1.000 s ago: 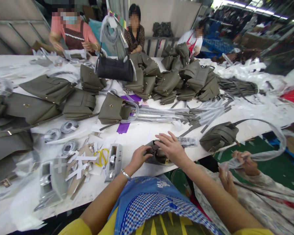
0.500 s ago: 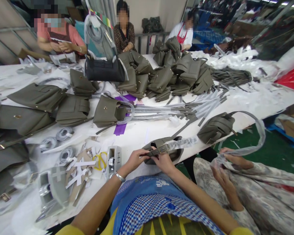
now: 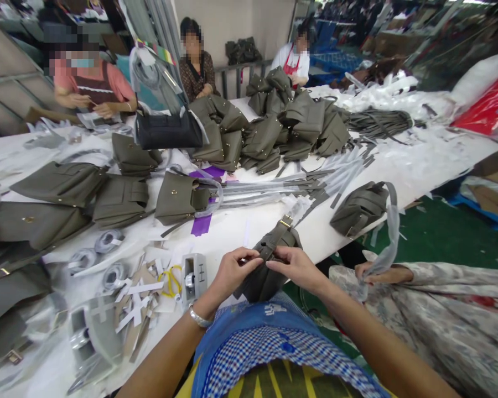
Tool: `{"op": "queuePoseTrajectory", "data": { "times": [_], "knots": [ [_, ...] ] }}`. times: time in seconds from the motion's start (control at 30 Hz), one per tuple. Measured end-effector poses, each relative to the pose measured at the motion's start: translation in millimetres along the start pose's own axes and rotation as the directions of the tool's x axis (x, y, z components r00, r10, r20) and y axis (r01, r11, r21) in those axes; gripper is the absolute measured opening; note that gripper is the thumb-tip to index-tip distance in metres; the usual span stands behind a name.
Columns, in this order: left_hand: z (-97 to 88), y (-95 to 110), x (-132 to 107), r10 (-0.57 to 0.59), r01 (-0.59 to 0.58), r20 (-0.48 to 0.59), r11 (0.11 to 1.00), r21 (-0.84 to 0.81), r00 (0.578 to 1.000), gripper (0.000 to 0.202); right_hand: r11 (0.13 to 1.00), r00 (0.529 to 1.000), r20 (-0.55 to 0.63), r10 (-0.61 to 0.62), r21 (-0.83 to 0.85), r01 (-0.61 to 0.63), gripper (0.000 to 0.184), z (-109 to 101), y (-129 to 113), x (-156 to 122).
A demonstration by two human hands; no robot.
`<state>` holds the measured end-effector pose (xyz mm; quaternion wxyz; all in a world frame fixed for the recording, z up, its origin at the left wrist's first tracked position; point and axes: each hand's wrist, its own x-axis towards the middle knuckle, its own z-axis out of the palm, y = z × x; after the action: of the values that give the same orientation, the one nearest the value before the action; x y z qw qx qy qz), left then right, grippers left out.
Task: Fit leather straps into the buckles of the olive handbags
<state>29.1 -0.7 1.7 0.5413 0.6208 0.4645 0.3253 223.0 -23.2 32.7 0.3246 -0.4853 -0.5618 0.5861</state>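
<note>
An olive handbag (image 3: 269, 282) stands at the table's front edge against my apron. Across its top runs a strap (image 3: 279, 235) with a gold buckle (image 3: 286, 220) at the far end. My left hand (image 3: 237, 270) pinches the strap's near part from the left, thumb and fingers together. From the right, my right hand (image 3: 295, 266) grips the same strap close by, its thumb near the other thumb. Clear plastic wrap (image 3: 296, 207) covers the strap beyond the buckle.
Tape dispensers (image 3: 193, 279), yellow scissors (image 3: 172, 281) and paper scraps lie at left. Many olive bags (image 3: 307, 119) are heaped at the back. Beside me a co-worker's hand (image 3: 384, 275) holds the wrapped strap of another bag (image 3: 360, 209). Several people sit across the table.
The handbag has turned so its strap points away from me, and it sits nearer my body. Both hands have shifted along the strap. The co-worker's wrapped strap has moved left and down.
</note>
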Motion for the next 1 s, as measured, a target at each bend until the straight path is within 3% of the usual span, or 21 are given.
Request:
{"op": "queuePoseTrajectory", "data": {
  "times": [0.2,0.4,0.8,1.0],
  "knots": [
    [7.4,13,6,-0.025,0.025,-0.001,0.999,-0.033,1.0,0.022,0.994,0.997,-0.076,-0.028,-0.103,0.02,0.031,-7,-15,-8],
    [-2.1,20,12,0.007,-0.012,0.154,0.999,0.033,0.988,0.025,0.995,0.993,-0.122,0.01,-0.099,-0.022,0.025,-7,-12,-9],
    [10.9,25,17,-0.018,0.02,0.031,0.999,-0.051,0.999,0.021,0.995,0.996,-0.079,-0.033,-0.095,0.025,0.037,-10,-8,-8],
    [4.3,31,23,0.025,-0.024,0.131,1.0,-0.012,0.991,0.021,0.998,0.993,-0.106,0.051,0.046,-0.046,0.037,-8,-2,-10]
  ]
}}
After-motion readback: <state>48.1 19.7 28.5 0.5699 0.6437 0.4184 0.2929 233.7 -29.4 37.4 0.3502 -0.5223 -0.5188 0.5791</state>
